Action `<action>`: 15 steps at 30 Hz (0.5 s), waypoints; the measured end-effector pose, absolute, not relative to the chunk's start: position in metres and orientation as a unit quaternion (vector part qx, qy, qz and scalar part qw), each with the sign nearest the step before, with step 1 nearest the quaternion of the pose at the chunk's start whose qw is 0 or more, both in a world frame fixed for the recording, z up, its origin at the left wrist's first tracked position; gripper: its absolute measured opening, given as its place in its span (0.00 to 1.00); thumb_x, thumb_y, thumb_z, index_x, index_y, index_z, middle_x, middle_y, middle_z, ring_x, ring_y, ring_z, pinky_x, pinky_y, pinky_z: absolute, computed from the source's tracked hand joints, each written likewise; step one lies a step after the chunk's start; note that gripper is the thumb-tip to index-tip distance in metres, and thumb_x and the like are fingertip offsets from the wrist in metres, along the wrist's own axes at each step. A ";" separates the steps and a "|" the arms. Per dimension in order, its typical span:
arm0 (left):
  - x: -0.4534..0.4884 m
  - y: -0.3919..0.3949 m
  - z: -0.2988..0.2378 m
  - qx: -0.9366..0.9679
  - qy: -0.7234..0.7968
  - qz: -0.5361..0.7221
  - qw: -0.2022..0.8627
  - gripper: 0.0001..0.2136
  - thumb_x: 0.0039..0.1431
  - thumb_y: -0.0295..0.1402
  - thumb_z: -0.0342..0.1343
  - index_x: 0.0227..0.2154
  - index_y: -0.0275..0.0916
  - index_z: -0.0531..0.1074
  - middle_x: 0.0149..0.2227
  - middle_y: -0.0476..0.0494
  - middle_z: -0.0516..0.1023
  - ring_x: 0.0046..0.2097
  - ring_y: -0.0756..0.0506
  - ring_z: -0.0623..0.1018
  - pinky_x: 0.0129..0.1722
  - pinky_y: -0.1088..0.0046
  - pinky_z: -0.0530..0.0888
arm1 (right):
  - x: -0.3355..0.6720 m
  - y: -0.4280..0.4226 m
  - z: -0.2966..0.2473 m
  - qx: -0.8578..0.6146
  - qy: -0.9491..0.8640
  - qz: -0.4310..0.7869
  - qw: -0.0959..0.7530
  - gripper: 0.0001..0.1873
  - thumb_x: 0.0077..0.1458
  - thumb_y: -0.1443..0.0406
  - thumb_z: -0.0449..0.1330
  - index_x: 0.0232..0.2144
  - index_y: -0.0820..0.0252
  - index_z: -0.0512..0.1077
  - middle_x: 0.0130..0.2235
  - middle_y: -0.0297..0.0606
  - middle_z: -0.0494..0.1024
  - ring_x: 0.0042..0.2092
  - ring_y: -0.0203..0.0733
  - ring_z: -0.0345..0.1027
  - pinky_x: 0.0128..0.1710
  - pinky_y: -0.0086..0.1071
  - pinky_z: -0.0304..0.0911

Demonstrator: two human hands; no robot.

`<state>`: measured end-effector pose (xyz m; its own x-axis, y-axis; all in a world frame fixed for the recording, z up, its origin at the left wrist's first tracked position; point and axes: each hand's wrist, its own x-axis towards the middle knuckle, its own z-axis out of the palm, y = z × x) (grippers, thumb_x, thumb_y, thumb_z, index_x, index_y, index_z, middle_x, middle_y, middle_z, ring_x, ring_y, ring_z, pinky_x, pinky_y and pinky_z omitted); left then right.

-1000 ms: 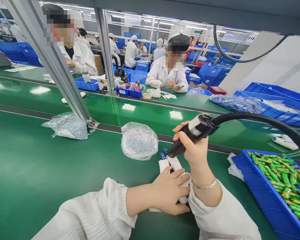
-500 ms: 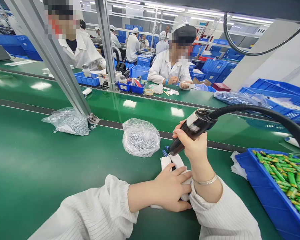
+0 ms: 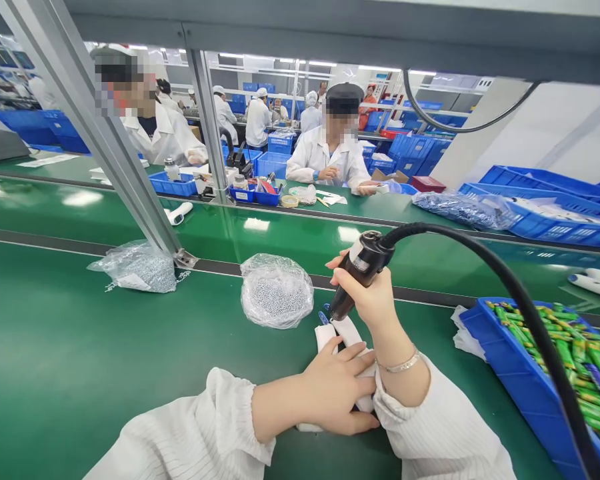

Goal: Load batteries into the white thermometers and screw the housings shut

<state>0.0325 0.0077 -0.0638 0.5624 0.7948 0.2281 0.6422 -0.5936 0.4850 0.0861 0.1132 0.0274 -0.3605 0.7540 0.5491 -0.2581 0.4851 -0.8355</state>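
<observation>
My right hand (image 3: pixel 375 297) is closed around a black electric screwdriver (image 3: pixel 355 270) with a thick black cable (image 3: pixel 505 293), its tip pointing down at white plastic parts (image 3: pixel 347 333) on the green bench. My left hand (image 3: pixel 335 393) lies flat over the near end of those white parts, fingers spread, pressing them to the surface. A small blue piece (image 3: pixel 323 317) shows beside the driver tip. Just left of the tip sits an open clear bag of small silver screws (image 3: pixel 277 292).
A second bag of screws (image 3: pixel 139 267) lies by the aluminium frame post (image 3: pixel 125 167). A blue bin of green batteries (image 3: pixel 555 373) stands at the right. Beyond the green conveyor (image 3: pixel 280 230), people in white coats work at a bench with blue trays (image 3: pixel 540 220).
My view shifted slightly; the screwdriver and my right hand moved a little left and stand more upright over the white parts. My left hand stays pressed on them.
</observation>
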 end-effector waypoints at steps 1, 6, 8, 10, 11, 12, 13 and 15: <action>0.033 0.007 -0.065 0.866 0.416 0.218 0.173 0.20 0.56 0.46 0.52 0.48 0.41 0.68 0.60 0.37 0.59 0.61 0.33 0.57 0.56 0.46 0.51 | 0.089 0.111 0.035 -0.176 -0.674 0.471 0.541 0.08 0.47 0.65 0.63 0.31 0.61 0.69 0.30 0.36 0.74 0.24 0.37 0.65 0.26 0.31 0.64; 0.013 0.017 -0.074 0.804 0.493 0.299 0.144 0.16 0.57 0.46 0.51 0.41 0.43 0.72 0.48 0.41 0.72 0.49 0.42 0.70 0.50 0.63 0.65 | 0.118 0.102 0.067 -0.080 -0.619 0.441 0.645 0.10 0.48 0.62 0.65 0.34 0.58 0.71 0.29 0.33 0.73 0.23 0.34 0.64 0.22 0.26 0.62; -0.012 0.029 -0.078 0.739 0.585 0.315 0.111 0.10 0.59 0.38 0.50 0.34 0.42 0.74 0.38 0.43 0.74 0.41 0.45 0.72 0.42 0.68 0.68 | 0.129 0.103 0.068 -0.062 -0.591 0.425 0.683 0.11 0.48 0.63 0.64 0.35 0.59 0.71 0.29 0.35 0.73 0.24 0.35 0.64 0.23 0.26 0.62; -0.042 0.041 -0.082 0.691 0.649 0.309 0.077 0.09 0.59 0.33 0.48 0.31 0.40 0.74 0.34 0.43 0.73 0.39 0.43 0.71 0.41 0.65 0.66 | 0.134 0.108 0.063 -0.071 -0.577 0.420 0.697 0.12 0.49 0.64 0.63 0.37 0.61 0.69 0.31 0.37 0.72 0.25 0.36 0.64 0.24 0.28 0.61; -0.056 0.046 -0.083 0.675 0.670 0.303 0.064 0.09 0.59 0.31 0.49 0.31 0.39 0.75 0.33 0.42 0.72 0.40 0.42 0.70 0.40 0.64 0.65 | 0.134 0.110 0.059 -0.075 -0.573 0.421 0.699 0.13 0.49 0.65 0.63 0.37 0.62 0.69 0.32 0.39 0.72 0.26 0.37 0.64 0.25 0.29 0.61; -0.068 0.049 -0.084 0.662 0.687 0.295 0.051 0.08 0.57 0.30 0.50 0.30 0.39 0.75 0.33 0.42 0.72 0.40 0.41 0.69 0.40 0.63 0.64 | 0.133 0.112 0.056 -0.079 -0.571 0.424 0.698 0.13 0.49 0.65 0.63 0.38 0.63 0.68 0.32 0.40 0.71 0.26 0.38 0.64 0.26 0.30 0.61; -0.077 0.051 -0.085 0.652 0.701 0.287 0.041 0.07 0.56 0.29 0.52 0.29 0.39 0.75 0.32 0.42 0.71 0.40 0.41 0.68 0.40 0.62 0.64 | 0.132 0.113 0.052 -0.081 -0.572 0.429 0.695 0.13 0.49 0.65 0.62 0.38 0.63 0.67 0.33 0.40 0.71 0.26 0.38 0.64 0.26 0.31 0.61; -0.086 0.052 -0.085 0.644 0.715 0.271 0.025 0.06 0.53 0.27 0.55 0.25 0.39 0.76 0.30 0.43 0.70 0.38 0.41 0.68 0.38 0.62 0.62 | 0.127 0.113 0.047 -0.079 -0.579 0.439 0.683 0.14 0.50 0.66 0.62 0.39 0.63 0.66 0.33 0.41 0.71 0.27 0.39 0.64 0.27 0.32 0.61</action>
